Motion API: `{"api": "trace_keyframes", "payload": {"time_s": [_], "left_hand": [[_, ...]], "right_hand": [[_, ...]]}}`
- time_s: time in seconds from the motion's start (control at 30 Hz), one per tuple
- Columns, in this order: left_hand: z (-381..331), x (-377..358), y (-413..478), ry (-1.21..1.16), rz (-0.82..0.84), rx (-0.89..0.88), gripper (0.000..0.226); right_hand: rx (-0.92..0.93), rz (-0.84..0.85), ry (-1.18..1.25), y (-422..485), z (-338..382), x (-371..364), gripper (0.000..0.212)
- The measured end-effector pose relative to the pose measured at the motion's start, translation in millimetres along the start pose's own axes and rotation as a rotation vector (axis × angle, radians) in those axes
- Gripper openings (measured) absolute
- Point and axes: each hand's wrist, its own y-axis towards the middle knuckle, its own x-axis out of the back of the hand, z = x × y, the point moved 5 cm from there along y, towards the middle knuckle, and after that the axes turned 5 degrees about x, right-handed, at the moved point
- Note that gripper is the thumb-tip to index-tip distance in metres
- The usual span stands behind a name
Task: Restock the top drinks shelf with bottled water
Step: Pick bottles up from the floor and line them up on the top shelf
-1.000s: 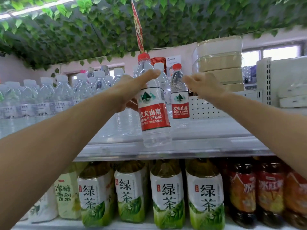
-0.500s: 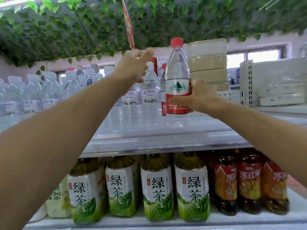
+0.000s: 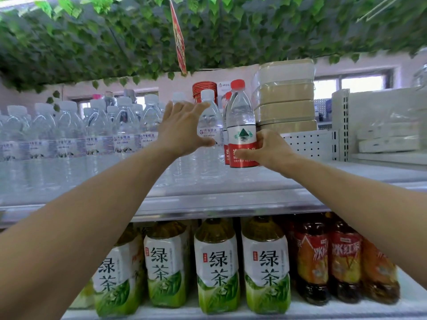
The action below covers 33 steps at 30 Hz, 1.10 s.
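My right hand [image 3: 269, 150] grips a red-capped water bottle [image 3: 241, 125] with a red and white label, upright on the top shelf [image 3: 231, 199]. A second red-capped bottle [image 3: 226, 135] stands just behind it. My left hand [image 3: 182, 129] curls around a white-capped water bottle [image 3: 208, 121] right beside them, thumb on its label. Rows of white-capped water bottles [image 3: 76, 135] fill the left part of the top shelf.
Stacked beige lidded boxes [image 3: 285, 95] stand right of the bottles, behind a white perforated divider [image 3: 309, 144]. Green tea bottles [image 3: 217, 264] and dark red tea bottles [image 3: 328, 257] fill the shelf below. Leafy vines [image 3: 208, 31] and a red hanging sign [image 3: 179, 38] are overhead.
My right hand has lowered the red-capped bottle onto the top shelf. My left hand dropped from above and now holds the white-capped bottle beside it.
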Motion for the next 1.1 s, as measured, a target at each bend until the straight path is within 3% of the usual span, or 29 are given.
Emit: {"api": "trace_keyframes", "payload": {"time_s": [0.07, 0.3, 0.67, 0.77, 0.97, 1.1], "left_hand": [[-2.1, 0.1, 0.1, 0.001, -0.006, 0.003, 0.097], [-1.7, 0.4, 0.9, -0.017, -0.018, 0.009, 0.097], [-0.9, -3.0, -8.9, -0.136, 0.012, 0.001, 0.092], [-6.6, -5.3, -33.4, -0.226, -0.036, 0.001, 0.079], [-38.5, -6.3, -113.7, -0.296, -0.099, -0.043, 0.056], [-71.3, -12.9, -166.6, -0.321, -0.071, -0.051, 0.051]], "right_hand": [[0.002, -0.042, 0.010, 2.3, -4.6, -3.9, 0.047], [-0.003, -0.074, -0.014, 12.8, -6.8, -18.1, 0.057], [-0.040, 0.001, -0.137, 5.7, 1.6, -21.9, 0.052], [0.046, -0.105, -0.326, -16.1, 9.9, -13.2, 0.064], [0.314, -0.172, -0.653, -99.6, 42.1, 3.5, 0.046], [0.374, -0.179, -0.654, -158.9, 28.9, 22.7, 0.040]]}}
